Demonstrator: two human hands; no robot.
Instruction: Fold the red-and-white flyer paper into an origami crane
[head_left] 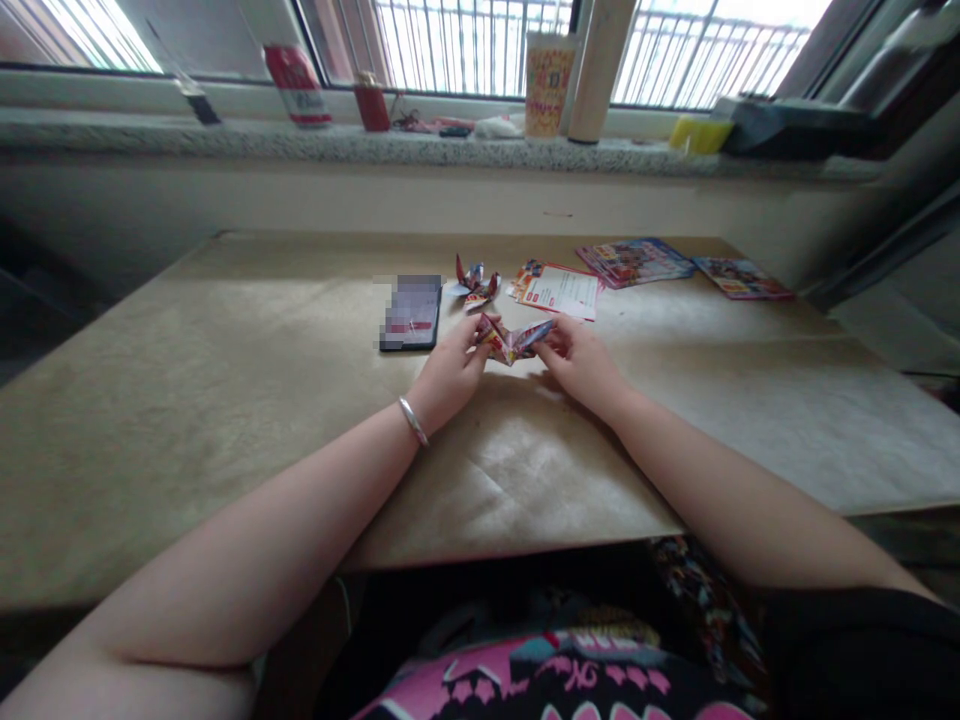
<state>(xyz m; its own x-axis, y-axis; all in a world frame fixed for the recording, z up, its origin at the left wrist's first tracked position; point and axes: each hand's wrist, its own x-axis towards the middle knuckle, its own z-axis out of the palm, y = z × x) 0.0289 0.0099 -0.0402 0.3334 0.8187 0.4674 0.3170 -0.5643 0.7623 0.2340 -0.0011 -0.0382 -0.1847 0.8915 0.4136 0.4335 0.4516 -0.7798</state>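
A piece of colourful folded paper (pixel 510 345) with raised, wing-like sides is held between my two hands, just above the table. My left hand (pixel 452 368) pinches its left side, and my right hand (pixel 576 358) pinches the right side. Some of the fingertips are hidden behind the paper. Just beyond my left hand lies another folded paper figure (pixel 476 285) with pointed tips standing up. A dark phone (pixel 412 312), partly blurred out, lies flat to the left of it. Beyond my right hand sit printed paper sheets (pixel 562 290), white and orange with a red edge.
Colourful printed leaflets (pixel 637 262) lie at the back right of the table (pixel 247 400), with another leaflet stack (pixel 742 278) farther right. On the windowsill (pixel 450 150) stand a red can (pixel 296 88), a patterned cup (pixel 547 88) and a yellow item (pixel 700 134).
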